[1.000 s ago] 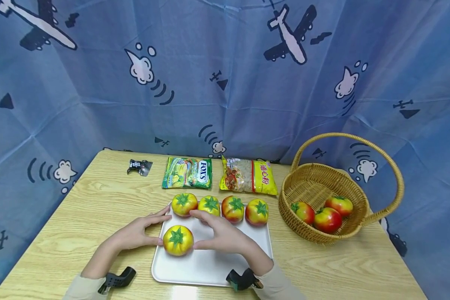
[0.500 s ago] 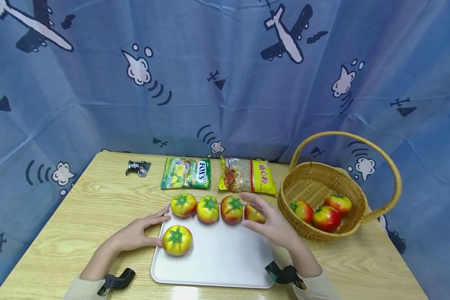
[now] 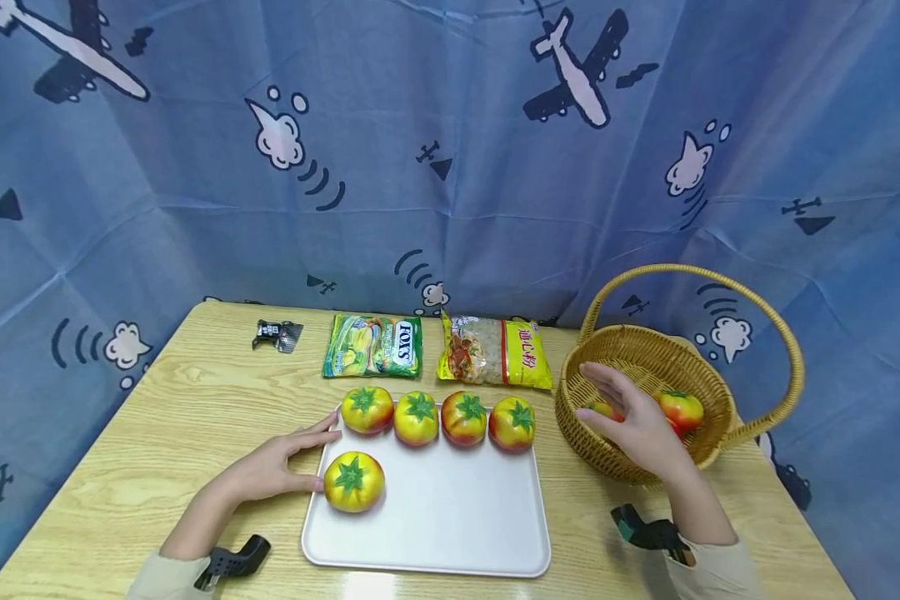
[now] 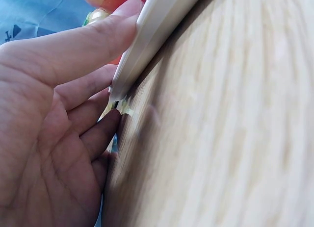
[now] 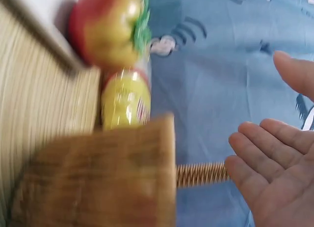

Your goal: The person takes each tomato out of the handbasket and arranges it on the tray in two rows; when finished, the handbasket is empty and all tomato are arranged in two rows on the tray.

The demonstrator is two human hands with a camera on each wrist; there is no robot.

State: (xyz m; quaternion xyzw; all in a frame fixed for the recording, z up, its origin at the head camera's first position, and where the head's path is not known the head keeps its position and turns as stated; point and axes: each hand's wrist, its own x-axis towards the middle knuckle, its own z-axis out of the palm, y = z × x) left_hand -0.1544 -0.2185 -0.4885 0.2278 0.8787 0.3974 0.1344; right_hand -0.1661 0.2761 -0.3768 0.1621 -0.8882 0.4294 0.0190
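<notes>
My left hand [image 3: 273,469] rests at the left edge of the white tray [image 3: 450,542], its thumb and fingertips touching the rim, as the left wrist view also shows. Beside the thumb, a yellow-red toy tomato [image 3: 354,482] with a green star-shaped top sits on the tray. Several more such tomatoes, among them one at the right end [image 3: 512,423], line the tray's far side. My right hand [image 3: 637,421] hovers over the near left rim of the wicker basket [image 3: 581,446], fingers spread and holding nothing. Partly hidden behind it are tomatoes [image 3: 682,410] in the basket.
Behind the tray lie a green FOX'S candy bag [image 3: 373,347] and a yellow pasta bag [image 3: 495,352]. A small black packet [image 3: 278,335] is at the back left. The basket's tall arched handle [image 3: 783,333] rises at the right. A blue curtain [image 3: 450,167] hangs behind the table.
My right hand has moved right, from beside the near tomato across the tray to over the basket. The near tomato stays on the tray; my left hand stays at the rim.
</notes>
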